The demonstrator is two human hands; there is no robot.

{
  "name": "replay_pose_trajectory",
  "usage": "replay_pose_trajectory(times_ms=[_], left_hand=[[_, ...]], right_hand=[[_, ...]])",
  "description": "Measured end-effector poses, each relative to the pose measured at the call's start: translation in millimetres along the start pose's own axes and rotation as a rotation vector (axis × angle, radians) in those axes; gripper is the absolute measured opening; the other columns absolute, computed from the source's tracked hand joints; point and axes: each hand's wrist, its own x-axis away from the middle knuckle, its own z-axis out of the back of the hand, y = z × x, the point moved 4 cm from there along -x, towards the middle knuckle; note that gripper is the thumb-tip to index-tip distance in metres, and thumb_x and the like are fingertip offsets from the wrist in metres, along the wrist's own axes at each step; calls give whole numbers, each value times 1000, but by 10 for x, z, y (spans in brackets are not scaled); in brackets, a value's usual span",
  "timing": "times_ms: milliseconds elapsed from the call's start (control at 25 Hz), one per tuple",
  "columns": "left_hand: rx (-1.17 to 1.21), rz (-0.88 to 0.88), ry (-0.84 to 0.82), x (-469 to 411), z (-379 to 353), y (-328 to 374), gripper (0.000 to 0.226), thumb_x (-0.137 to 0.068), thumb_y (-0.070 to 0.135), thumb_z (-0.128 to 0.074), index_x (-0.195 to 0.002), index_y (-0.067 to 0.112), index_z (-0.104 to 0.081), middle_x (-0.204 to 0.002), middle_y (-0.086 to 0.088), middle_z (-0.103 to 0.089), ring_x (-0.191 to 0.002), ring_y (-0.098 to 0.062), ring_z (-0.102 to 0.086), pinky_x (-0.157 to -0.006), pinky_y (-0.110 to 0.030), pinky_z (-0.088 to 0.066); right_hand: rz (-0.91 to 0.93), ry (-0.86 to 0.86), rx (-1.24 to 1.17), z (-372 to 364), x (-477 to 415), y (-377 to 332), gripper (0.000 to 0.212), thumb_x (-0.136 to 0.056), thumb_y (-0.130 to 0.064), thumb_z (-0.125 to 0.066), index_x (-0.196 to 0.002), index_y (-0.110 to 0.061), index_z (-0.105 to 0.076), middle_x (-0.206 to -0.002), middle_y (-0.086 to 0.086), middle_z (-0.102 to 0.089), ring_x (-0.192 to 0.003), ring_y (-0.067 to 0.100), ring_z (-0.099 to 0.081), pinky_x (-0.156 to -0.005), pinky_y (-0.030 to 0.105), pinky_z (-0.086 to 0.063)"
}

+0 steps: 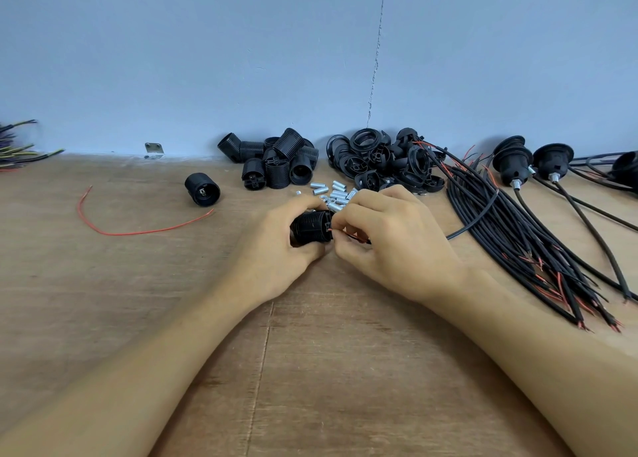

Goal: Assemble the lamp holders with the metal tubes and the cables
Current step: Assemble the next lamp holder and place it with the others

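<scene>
My left hand (276,246) grips a black ribbed lamp holder (310,228) lying on its side at the table's middle. My right hand (390,235) pinches the red and black wire ends of a black cable (462,230) right at the holder's end face. The cable runs off to the right from under my right hand. Just behind my hands lies a small heap of silver threaded metal tubes (333,191).
A pile of black holder bodies (276,159) and a pile of black rings and caps (383,159) sit by the wall. A cable bundle (524,246) fans out at right, assembled holders (514,161) behind it. A lone holder (202,190) and loose red wire (138,232) lie left.
</scene>
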Motion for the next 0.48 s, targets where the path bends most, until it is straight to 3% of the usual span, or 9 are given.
replay_pose_trajectory(times_ms=[160, 480], left_hand=[[-44, -37, 68, 6, 12, 19, 41, -70, 18, -84, -105, 34, -69, -86, 14, -70, -83, -4, -64, -76, -28, -48], [-118, -74, 60, 18, 36, 46, 30, -73, 28, -86, -101, 28, -76, -80, 7, -66, -79, -7, -59, -74, -30, -47]], right_hand=[[-17, -33, 4, -6, 0, 22, 7, -87, -16, -66, -82, -13, -70, -75, -1, -63, -67, 23, -58, -81, 39, -46], [-94, -92, -82, -50, 21, 78, 5, -86, -17, -68, -82, -15, -69, -76, -4, -62, -70, 20, -59, -84, 38, -43]])
